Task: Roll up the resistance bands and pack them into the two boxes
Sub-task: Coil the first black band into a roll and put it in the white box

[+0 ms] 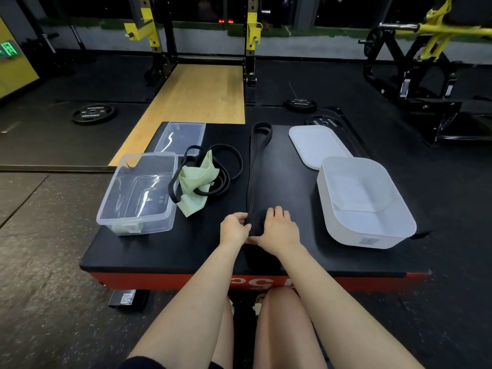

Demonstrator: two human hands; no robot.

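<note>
A wide black resistance band (257, 166) lies stretched away from me down the middle of the black platform (165, 251). Its near end is wound into a small roll (256, 221). My left hand (234, 227) and my right hand (279, 230) both grip that roll, one on each side. A pale green band (198, 182) lies crumpled with thin black bands (229, 161) tangled around it, left of centre. A clear plastic box (138, 193) stands at the left. A white box (364, 203) stands at the right. Both boxes look to hold no bands.
The clear lid (181, 137) lies behind the clear box. The white lid (316, 145) lies behind the white box. Weight plates (93, 114) rest on the gym floor, with a yellow rack (202, 35) beyond. My knees are below the platform's red front edge.
</note>
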